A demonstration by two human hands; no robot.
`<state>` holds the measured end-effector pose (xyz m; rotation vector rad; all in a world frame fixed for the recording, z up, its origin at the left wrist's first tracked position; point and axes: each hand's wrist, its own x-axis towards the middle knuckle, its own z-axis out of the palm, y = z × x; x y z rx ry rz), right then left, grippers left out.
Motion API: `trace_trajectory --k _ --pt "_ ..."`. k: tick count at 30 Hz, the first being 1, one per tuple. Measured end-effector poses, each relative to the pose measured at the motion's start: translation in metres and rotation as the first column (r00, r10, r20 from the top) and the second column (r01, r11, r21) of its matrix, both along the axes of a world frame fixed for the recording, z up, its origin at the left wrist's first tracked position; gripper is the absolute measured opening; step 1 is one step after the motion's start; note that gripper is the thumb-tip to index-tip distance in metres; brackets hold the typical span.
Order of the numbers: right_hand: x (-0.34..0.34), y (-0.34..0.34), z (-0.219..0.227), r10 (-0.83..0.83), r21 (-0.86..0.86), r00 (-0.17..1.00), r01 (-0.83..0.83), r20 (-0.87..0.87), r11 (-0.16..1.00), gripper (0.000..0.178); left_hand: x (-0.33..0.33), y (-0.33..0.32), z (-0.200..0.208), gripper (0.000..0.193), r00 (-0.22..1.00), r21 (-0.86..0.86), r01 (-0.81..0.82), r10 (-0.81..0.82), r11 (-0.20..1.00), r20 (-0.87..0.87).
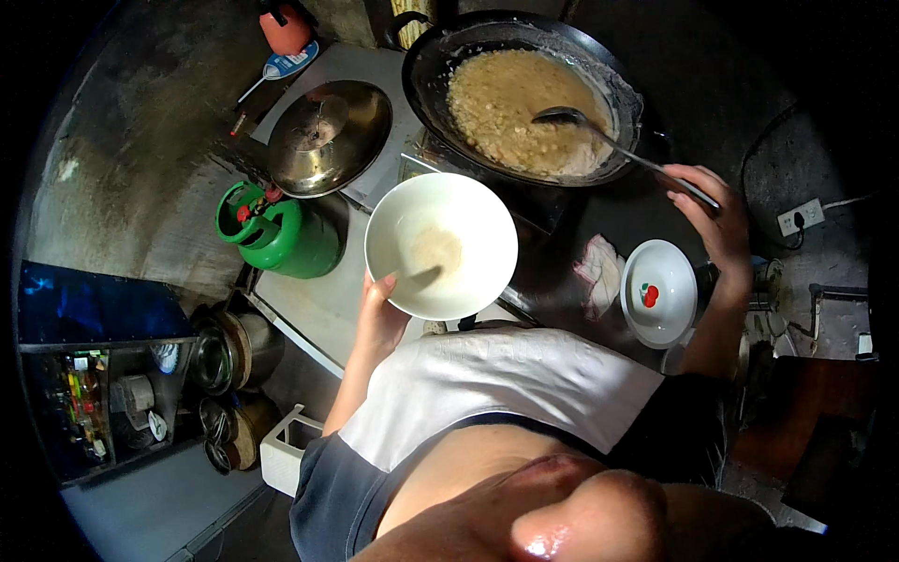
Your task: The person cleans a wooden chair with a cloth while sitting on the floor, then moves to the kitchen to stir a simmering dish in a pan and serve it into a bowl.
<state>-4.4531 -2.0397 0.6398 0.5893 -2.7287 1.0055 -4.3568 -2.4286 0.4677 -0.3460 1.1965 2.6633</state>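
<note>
My left hand (381, 314) grips a white bowl (487, 220) by its near left rim, thumb over the edge. A little pale liquid lies in the bottom of the bowl. My right hand (709, 211) is closed round the handle of a metal ladle (618, 150). The ladle's dark head rests in a pale, lumpy soup or porridge (510, 89). That food fills much of a large black wok (429, 56) at the far middle. The bowl is held nearer to me than the wok, to its lower left.
A metal lid (330, 139) lies left of the wok, with a green gas cylinder (295, 242) nearer. On the right sit a white basin (670, 314) with a red print and a crumpled cloth (599, 272). A wall socket (801, 217) holds a plug. Pots (253, 351) stand left.
</note>
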Motion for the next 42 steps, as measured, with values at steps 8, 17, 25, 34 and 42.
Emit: trace_trajectory --k 8,17,25,34,42 --pt "0.005 -0.01 -0.017 0.07 -0.091 0.995 -0.063 0.073 0.994 0.024 -0.003 0.009 0.002 0.068 1.0 0.022 0.005 -0.004 1.0 -0.016" --pt "-0.042 -0.018 -0.051 -0.193 -0.234 0.974 0.161 -0.12 0.959 0.024 -0.004 0.017 0.027 0.07 0.996 -0.029 -0.081 0.081 0.996 -0.028" --pt "-0.056 -0.014 -0.053 -0.279 -0.514 0.916 0.394 0.288 0.762 0.024 -0.004 0.009 0.039 0.07 0.996 -0.009 -0.081 0.081 0.997 -0.038" --pt "-0.069 0.006 -0.054 -0.215 -0.715 0.846 0.529 0.488 0.457 0.035 -0.015 0.011 0.059 0.068 0.994 0.012 -0.071 0.072 0.997 -0.086" --pt "-0.065 0.012 -0.033 -0.161 -0.759 0.876 0.476 0.454 0.445 0.033 -0.035 0.015 0.076 0.068 0.99 0.055 0.001 0.007 0.998 -0.14"
